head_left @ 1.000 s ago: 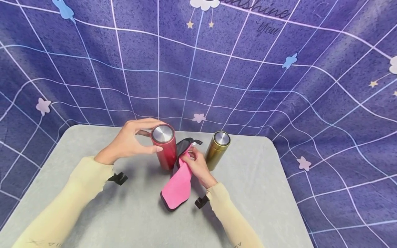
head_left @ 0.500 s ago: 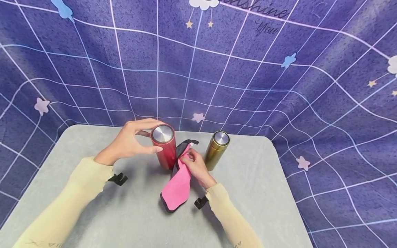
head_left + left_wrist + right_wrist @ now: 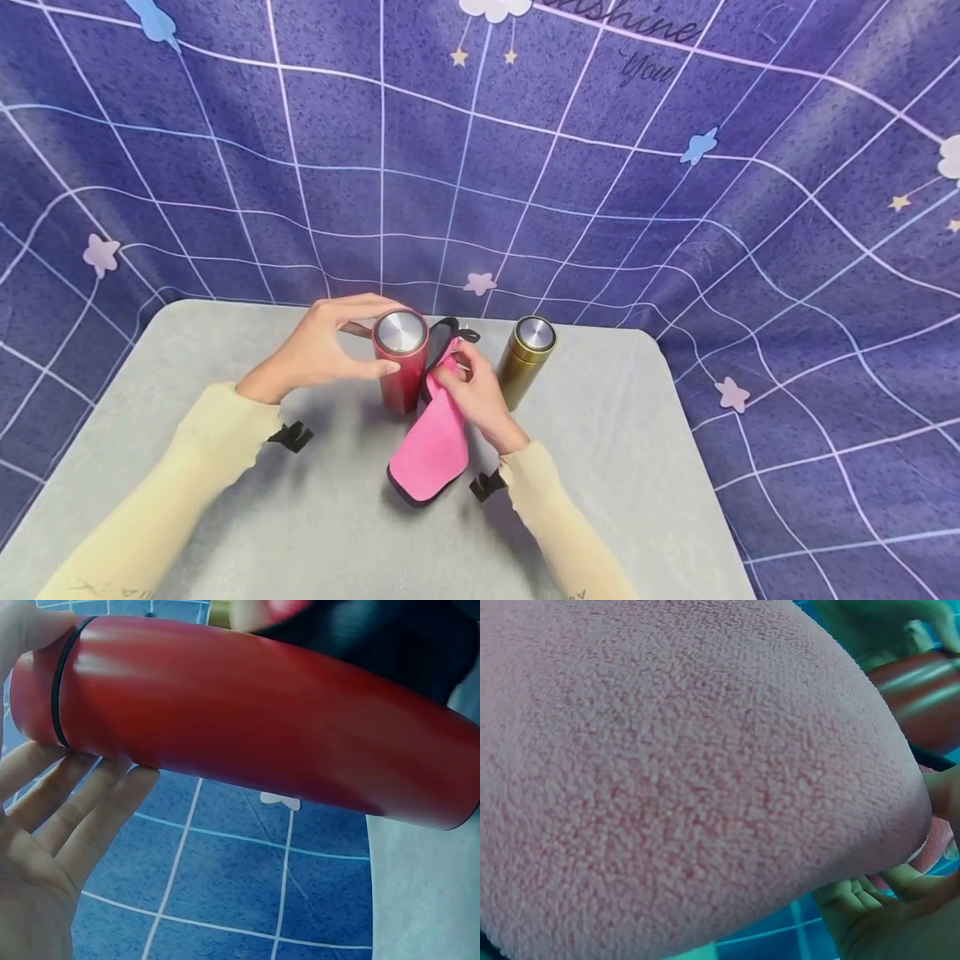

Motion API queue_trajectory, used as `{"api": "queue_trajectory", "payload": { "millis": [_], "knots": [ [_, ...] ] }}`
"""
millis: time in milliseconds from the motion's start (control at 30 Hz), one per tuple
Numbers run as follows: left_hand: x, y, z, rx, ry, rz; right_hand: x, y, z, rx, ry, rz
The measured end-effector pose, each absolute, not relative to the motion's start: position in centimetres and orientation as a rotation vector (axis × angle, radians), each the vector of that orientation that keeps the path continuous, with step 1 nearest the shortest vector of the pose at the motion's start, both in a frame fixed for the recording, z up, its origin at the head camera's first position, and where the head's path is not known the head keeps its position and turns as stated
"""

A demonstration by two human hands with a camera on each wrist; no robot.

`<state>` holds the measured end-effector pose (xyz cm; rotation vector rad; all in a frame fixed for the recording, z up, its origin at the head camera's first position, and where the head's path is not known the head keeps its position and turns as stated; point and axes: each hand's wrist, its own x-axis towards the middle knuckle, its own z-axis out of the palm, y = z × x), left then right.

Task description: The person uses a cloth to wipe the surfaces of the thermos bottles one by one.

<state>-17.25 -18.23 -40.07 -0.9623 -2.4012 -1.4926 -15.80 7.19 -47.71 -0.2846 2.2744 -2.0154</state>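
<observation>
A red thermos bottle (image 3: 403, 375) with a silver-topped lid stands near the back of the table. My left hand (image 3: 318, 346) grips it near the top, thumb on the near side and fingers behind. In the left wrist view the red bottle (image 3: 225, 712) shows a black ring below its lid, with the left hand (image 3: 52, 802) around that end. My right hand (image 3: 480, 392) pinches a pink cloth (image 3: 431, 454) with black edging against the bottle's right side. Up close in the right wrist view, the cloth (image 3: 705, 787) has a fluffy surface and hides much of the hand.
A gold thermos bottle (image 3: 525, 362) stands just right of the right hand. The grey tabletop (image 3: 337, 517) reaches back to a purple-blue curtain (image 3: 420, 208) with a grid and star pattern.
The red bottle and left hand have shifted slightly right and nearer. The right hand has moved the cloth's upper part a little up along the bottle's side.
</observation>
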Motion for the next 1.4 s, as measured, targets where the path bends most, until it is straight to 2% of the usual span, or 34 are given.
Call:
{"api": "queue_trajectory", "payload": {
  "millis": [333,700,1133,1400],
  "knots": [
    [-17.3,-18.1,-40.5,-0.963,-2.414,-1.483,-15.3,7.6,-44.0,-0.303,2.393,-1.973],
    [-17.5,-17.8,-41.0,-0.967,-2.408,-1.478,-14.7,7.7,-41.8,-0.369,2.416,-2.057],
    [-17.6,-17.5,-41.7,-0.856,-2.398,-1.585,-13.9,7.7,-42.7,-0.72,2.728,-2.104],
    [-17.8,-17.5,-42.0,-0.82,-2.413,-1.577,-13.3,7.7,-43.0,-1.22,2.791,-2.074]
  ]
}}
